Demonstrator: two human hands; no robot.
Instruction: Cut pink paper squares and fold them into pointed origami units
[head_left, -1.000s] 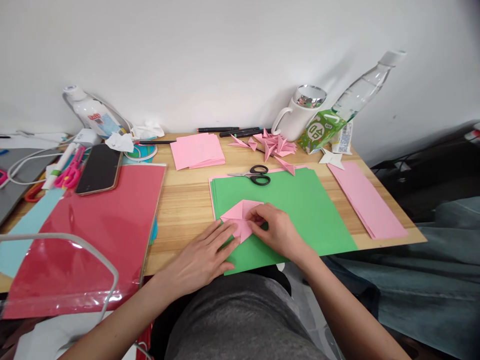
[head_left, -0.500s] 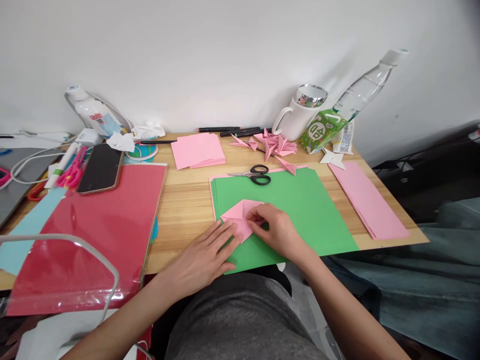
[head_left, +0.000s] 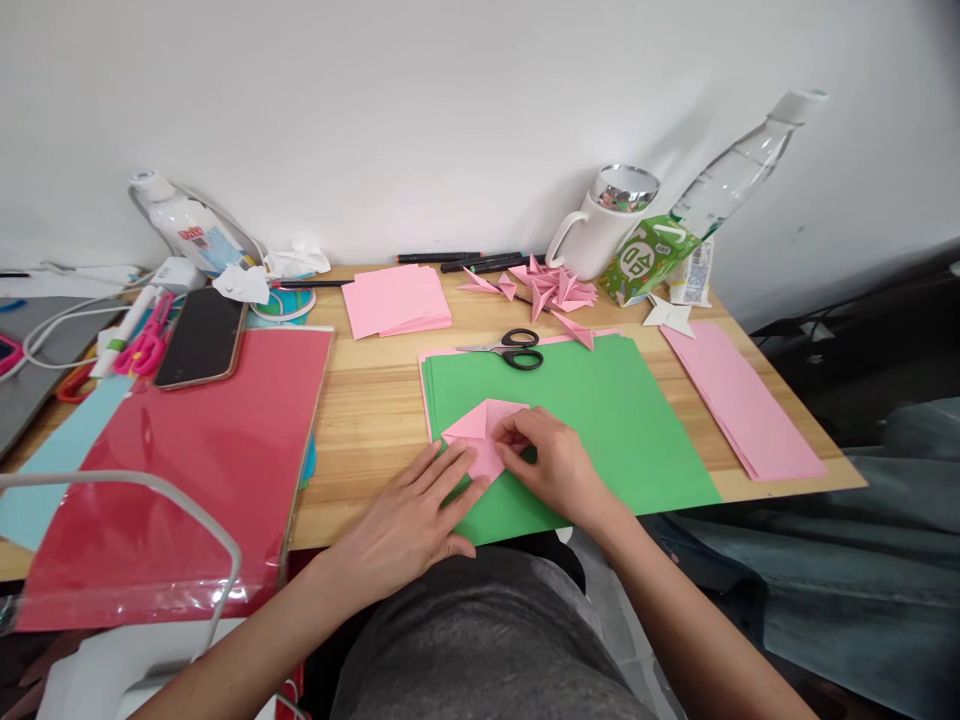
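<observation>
A partly folded pink paper [head_left: 480, 425] lies on a stack of green sheets [head_left: 622, 420] near the desk's front edge. My left hand [head_left: 409, 515] lies flat with fingers stretched out, its fingertips pressing the paper's lower left part. My right hand [head_left: 547, 462] pinches the paper's right flap between thumb and fingers. Black scissors [head_left: 514, 350] rest at the far edge of the green stack.
A red sheet in a clear sleeve [head_left: 187, 450] covers the left of the desk, with a phone [head_left: 201, 338] on it. Pink squares [head_left: 396, 300], folded pink pieces [head_left: 555, 290], pens, a white mug [head_left: 600, 235], a bottle [head_left: 731, 175] and pink strips [head_left: 739, 395] lie behind and right.
Hands and paper stay almost as they were; my left hand has slid slightly back toward me. The view has shifted a little.
</observation>
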